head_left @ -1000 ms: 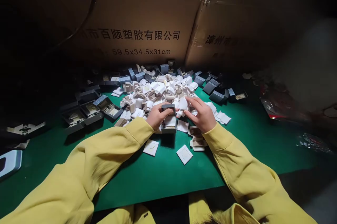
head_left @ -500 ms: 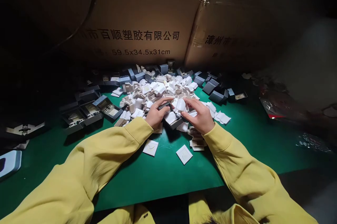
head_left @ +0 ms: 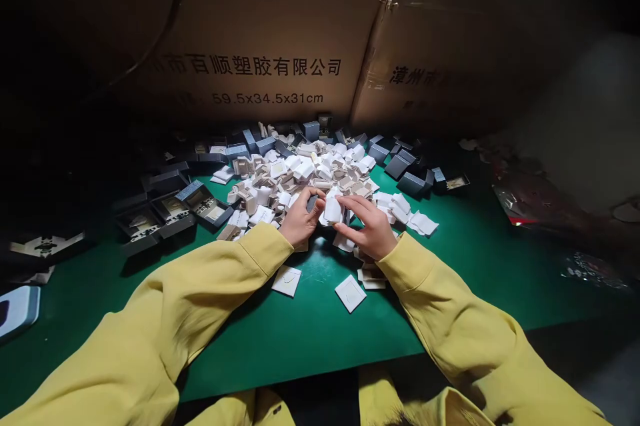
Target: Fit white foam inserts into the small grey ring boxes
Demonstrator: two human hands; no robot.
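Note:
My left hand [head_left: 301, 218] is closed around a small dark hinged box [head_left: 313, 202], thumb along its near side. A white padded insert [head_left: 333, 207] shows in the box's opening. My right hand [head_left: 368, 225] pinches the insert's right edge between thumb and fingers; whether it also grips the box wall is hidden. Behind both hands lies a heap of white and beige inserts [head_left: 305, 169]. Closer to me, two flat square cards [head_left: 287, 281] with a thin curved line on each lie apart on the green table [head_left: 300, 353].
Several open dark boxes [head_left: 205, 205] stand at the left, and more dark boxes [head_left: 403, 163] lie right of the heap. Large cardboard cartons [head_left: 280, 26] wall off the back. Clear plastic bags [head_left: 530, 196] lie at the right; a white phone-like object [head_left: 20, 311] is at the left edge.
The dark box has been tilted up between my hands, so its white insert now stands more upright. My right hand has shifted slightly left and its fingers have closed in on the insert.

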